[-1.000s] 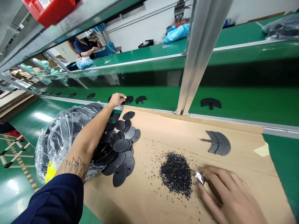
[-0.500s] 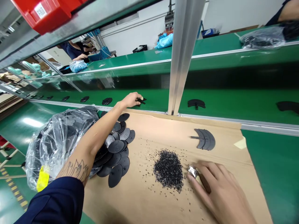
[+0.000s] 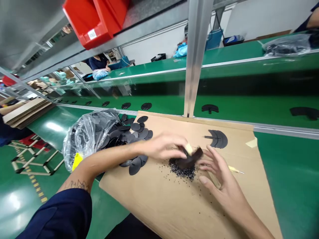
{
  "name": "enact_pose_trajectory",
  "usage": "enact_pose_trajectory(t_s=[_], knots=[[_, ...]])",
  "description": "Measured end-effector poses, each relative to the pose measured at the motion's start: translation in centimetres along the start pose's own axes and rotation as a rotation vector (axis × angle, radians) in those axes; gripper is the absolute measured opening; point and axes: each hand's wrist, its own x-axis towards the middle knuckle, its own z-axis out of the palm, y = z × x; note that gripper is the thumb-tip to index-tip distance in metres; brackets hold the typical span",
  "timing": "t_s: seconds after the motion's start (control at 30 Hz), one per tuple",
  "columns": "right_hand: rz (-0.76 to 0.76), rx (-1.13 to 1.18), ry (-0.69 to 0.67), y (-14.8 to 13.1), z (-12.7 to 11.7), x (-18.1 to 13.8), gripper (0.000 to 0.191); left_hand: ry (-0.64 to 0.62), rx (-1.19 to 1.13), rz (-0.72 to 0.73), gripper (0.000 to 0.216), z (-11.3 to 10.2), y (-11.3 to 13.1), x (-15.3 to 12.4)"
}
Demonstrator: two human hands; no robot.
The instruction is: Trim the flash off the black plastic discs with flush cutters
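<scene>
My left hand is closed in a pinch on a black plastic piece, held just above a small heap of black shavings on the cardboard sheet. My right hand meets the piece's right end with thumb and forefinger, its other fingers loosely apart. A slim pale tool sticks out from under that hand and seems tucked in it. A stack of trimmed fan-shaped pieces lies just beyond both hands.
Black discs spill from a clear plastic bag at the left. Behind the cardboard runs a green conveyor belt carrying trimmed pieces. An aluminium post rises at its edge, with red bins overhead. Another person works far back.
My left hand has come back from the conveyor belt to the shavings heap and now holds a black piece. My right hand has lifted off the cardboard to meet it. The view has tilted.
</scene>
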Motion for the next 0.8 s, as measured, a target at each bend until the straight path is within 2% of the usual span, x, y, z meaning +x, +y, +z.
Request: enact_pose_trajectory(t_s=[0.07,0.1,0.17,0.23,0.3,0.33,0.43,0.5,0.63,0.73,0.8], knots=[[0.089,0.171,-0.175,-0.5,0.3,0.0,0.060,-0.094,-0.037,0.044,0.011,2.7,1.6,-0.8],[0.129,0.213,-0.239,-0.7,0.5,0.0,0.054,-0.111,-0.031,0.047,0.011,3.4,1.7,-1.1],[0.196,0.240,-0.263,-0.9,0.8,0.0,0.049,-0.092,0.042,-0.027,0.011,3.2,1.2,-1.5],[0.237,0.237,-0.183,-0.8,1.1,0.1,0.049,-0.017,0.229,-0.292,0.011,1.2,-0.3,-1.8],[0.254,0.227,-0.110,-0.6,1.3,0.1,0.049,0.106,0.501,-0.721,0.010,-1.8,-2.3,-2.2],[0.246,0.217,-0.087,-0.5,1.4,0.1,0.048,0.168,0.579,-0.835,0.011,-3.3,-3.3,-2.5],[0.176,0.175,-0.035,-0.2,1.6,0.1,0.042,0.299,0.692,-1.032,0.017,-6.9,-6.3,-3.7],[0.139,0.141,-0.014,-0.3,1.6,0.0,0.039,0.349,0.710,-1.126,0.029,-8.2,-7.8,-4.4],[0.164,0.184,-0.016,-0.4,1.6,-0.2,0.041,0.421,0.682,-1.159,0.037,-9.1,-9.4,-4.8],[0.209,0.246,-0.018,-0.5,1.6,-0.2,0.043,0.487,0.648,-1.057,0.028,-9.2,-8.8,-4.2],[0.235,0.277,-0.016,-0.7,1.6,-0.3,0.043,0.514,0.612,-0.963,0.023,-8.4,-7.6,-3.7]])
